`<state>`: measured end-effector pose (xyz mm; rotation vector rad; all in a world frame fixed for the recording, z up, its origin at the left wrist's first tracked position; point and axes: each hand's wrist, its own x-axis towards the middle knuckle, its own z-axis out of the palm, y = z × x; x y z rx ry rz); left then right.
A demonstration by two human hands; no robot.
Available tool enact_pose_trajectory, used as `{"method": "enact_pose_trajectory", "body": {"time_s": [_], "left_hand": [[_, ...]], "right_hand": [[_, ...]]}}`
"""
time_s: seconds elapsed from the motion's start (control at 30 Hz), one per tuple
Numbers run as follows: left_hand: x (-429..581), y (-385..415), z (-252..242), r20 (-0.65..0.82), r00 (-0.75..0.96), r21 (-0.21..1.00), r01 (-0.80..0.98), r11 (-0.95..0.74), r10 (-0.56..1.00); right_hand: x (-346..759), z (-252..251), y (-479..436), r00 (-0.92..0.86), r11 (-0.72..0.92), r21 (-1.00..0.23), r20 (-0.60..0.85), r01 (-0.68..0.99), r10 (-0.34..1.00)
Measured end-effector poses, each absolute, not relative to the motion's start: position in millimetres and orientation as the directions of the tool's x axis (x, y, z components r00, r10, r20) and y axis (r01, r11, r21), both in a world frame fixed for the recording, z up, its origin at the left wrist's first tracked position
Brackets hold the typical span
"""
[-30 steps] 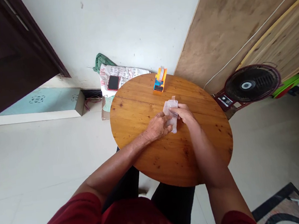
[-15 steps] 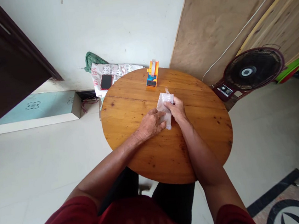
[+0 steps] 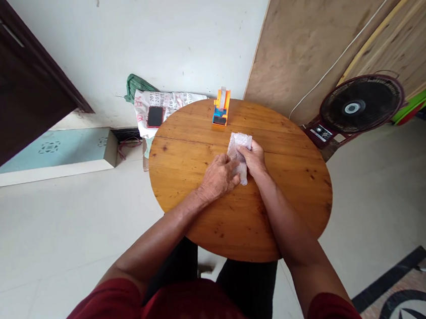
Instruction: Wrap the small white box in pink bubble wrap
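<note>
A small bundle of whitish bubble wrap (image 3: pixel 240 141) lies between my hands over the round wooden table (image 3: pixel 205 226). What it may enclose cannot be made out. My right hand (image 3: pixel 255 158) grips its right side, the thumb lying across the top. On the left edge, my left hand (image 3: pixel 220 175) has its fingers curled and pressed against the wrap. Beyond the bundle, toward the far rim, stands an orange and blue tape dispenser (image 3: pixel 222 109) with a strip of clear tape sticking up.
Left of the far rim, a black phone-like device with a red edge (image 3: pixel 155 116) rests on a printed white sack (image 3: pixel 176 100). A dark red fan (image 3: pixel 359 105) stands past the table's right side. The white wall (image 3: pixel 184 30) rises behind.
The loose flap at the bundle's top is now pressed down flat. Both hands keep their hold on the wrap. My view has shifted slightly.
</note>
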<state>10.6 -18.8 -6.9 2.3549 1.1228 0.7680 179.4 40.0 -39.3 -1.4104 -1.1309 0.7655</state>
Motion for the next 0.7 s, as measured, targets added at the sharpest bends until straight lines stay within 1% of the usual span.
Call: {"method": "enact_pose_trajectory", "body": {"time_s": [0.1,0.17,0.3,0.47,0.53,0.63,0.7], "left_hand": [[9,-19,-4,0.344,0.542,0.519,0.571,-0.636,0.767],[8,-18,-2,0.359,0.572,0.482,0.564,-0.671,0.738],[5,-12,-2,0.374,0.633,0.425,0.533,-0.732,0.678],[5,-9,-2,0.353,0.665,0.431,0.509,-0.745,0.658],[6,-9,-2,0.326,0.659,0.438,0.531,-0.726,0.678],[8,-11,-2,0.314,0.654,0.443,0.54,-0.716,0.688],[8,-11,-2,0.312,0.652,0.457,0.534,-0.711,0.691]], "right_hand": [[183,-42,44,0.351,0.052,-0.938,0.179,0.343,0.919],[185,-41,47,0.333,0.02,-0.92,0.163,0.392,0.929],[187,-40,52,0.278,-0.009,-0.927,0.103,0.375,0.955],[186,-43,54,0.273,0.016,-0.922,0.132,0.387,0.953],[186,-41,52,0.274,0.016,-0.945,0.111,0.326,0.955],[185,-35,46,0.25,0.029,-0.992,0.06,0.127,0.966],[185,-30,41,0.226,0.032,-0.999,0.03,-0.007,0.974]]}}
